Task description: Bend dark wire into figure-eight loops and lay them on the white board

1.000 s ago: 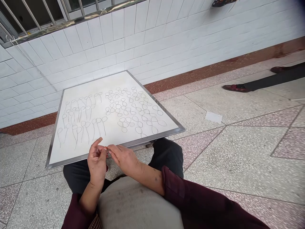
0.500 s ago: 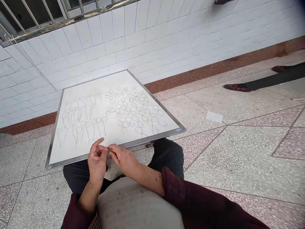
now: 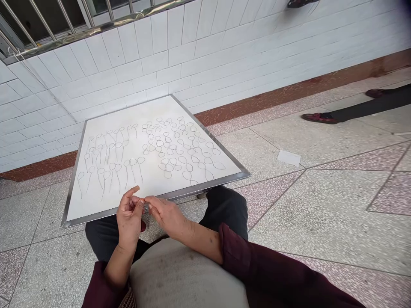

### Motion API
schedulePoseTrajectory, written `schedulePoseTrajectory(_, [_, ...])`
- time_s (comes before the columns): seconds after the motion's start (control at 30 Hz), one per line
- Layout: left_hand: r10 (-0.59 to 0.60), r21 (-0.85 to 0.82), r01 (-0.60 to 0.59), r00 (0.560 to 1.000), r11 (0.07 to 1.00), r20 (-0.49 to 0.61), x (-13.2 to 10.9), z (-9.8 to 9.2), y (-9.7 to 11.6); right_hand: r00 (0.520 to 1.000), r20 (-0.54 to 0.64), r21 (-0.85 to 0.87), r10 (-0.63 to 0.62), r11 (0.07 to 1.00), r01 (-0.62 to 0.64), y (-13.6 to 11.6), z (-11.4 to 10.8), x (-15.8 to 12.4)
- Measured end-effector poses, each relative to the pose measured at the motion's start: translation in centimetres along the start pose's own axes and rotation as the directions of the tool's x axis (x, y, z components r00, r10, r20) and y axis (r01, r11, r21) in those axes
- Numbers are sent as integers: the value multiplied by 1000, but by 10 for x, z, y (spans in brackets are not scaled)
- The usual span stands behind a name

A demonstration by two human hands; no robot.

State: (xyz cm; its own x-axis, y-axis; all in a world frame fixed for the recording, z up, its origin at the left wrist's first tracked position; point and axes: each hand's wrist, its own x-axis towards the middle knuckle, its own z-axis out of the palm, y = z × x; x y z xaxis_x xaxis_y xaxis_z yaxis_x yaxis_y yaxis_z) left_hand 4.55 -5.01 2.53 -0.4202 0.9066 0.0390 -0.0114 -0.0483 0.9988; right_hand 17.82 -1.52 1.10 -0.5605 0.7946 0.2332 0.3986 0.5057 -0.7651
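Observation:
My left hand (image 3: 130,216) and my right hand (image 3: 167,214) meet fingertip to fingertip just off the near edge of a white board (image 3: 150,192) with a metal rim. Thumb and forefinger are pinched on each hand; the left hand's other fingers are partly curled. What they pinch is too small to make out. Thin dark wire pieces lie on the board: on the left, several single loops with long tails (image 3: 127,173); on the right, several twisted double loops (image 3: 194,156).
The board rests over my knees (image 3: 226,207), its far side by a white tiled wall (image 3: 180,55). Barred window (image 3: 54,25) at upper left. A white paper (image 3: 288,158) lies on the speckled floor. Another person's leg and shoe (image 3: 321,117) are at right.
My hands stay almost in place, with the right fingertips shifting very slightly left and up. The wire pieces on the board lie as before.

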Motion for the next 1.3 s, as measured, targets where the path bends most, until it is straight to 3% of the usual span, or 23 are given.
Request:
schedulePoseTrajectory(0.27, [22, 25, -21, 999, 999, -37, 7, -11, 6, 994, 90, 92, 56, 994, -64, 5, -1, -4])
schedulePoseTrajectory(0.57, [114, 8, -114, 980, 993, -165, 21, -43, 20, 982, 189, 57, 7, 998, -18, 11, -8, -16])
schedulePoseTrajectory(0.7, [163, -13, -171, 955, 985, -247, 27, -61, 29, 977, 190, 126, 101, 984, -127, 19, -14, -22])
schedulePoseTrajectory(0.77, [156, -21, -163, 969, 986, -193, 28, -66, 33, 973, 140, 237, 183, 948, -212, 21, -18, -20])
schedulePoseTrajectory(0.87, [64, 4, -65, 996, 998, 58, 27, -61, 35, 977, 115, 378, 182, 901, -212, 13, -22, -13])
schedulePoseTrajectory(0.97, [-4, 41, -8, 958, 999, 286, 24, -46, 32, 981, 172, 434, 85, 888, -153, -2, -21, -7])
schedulePoseTrajectory(1.03, [-25, 48, 7, 926, 999, 377, 21, -36, 29, 980, 192, 482, 60, 864, -147, -9, -17, -6])
schedulePoseTrajectory(1.17, [-60, 22, 56, 905, 998, 421, 19, -25, 27, 977, 155, 554, 147, 805, -209, -8, -9, -8])
schedulePoseTrajectory(1.3, [-62, -31, 77, 939, 997, 339, 15, -20, 21, 983, 15, 485, 182, 858, -166, 0, -7, -8])
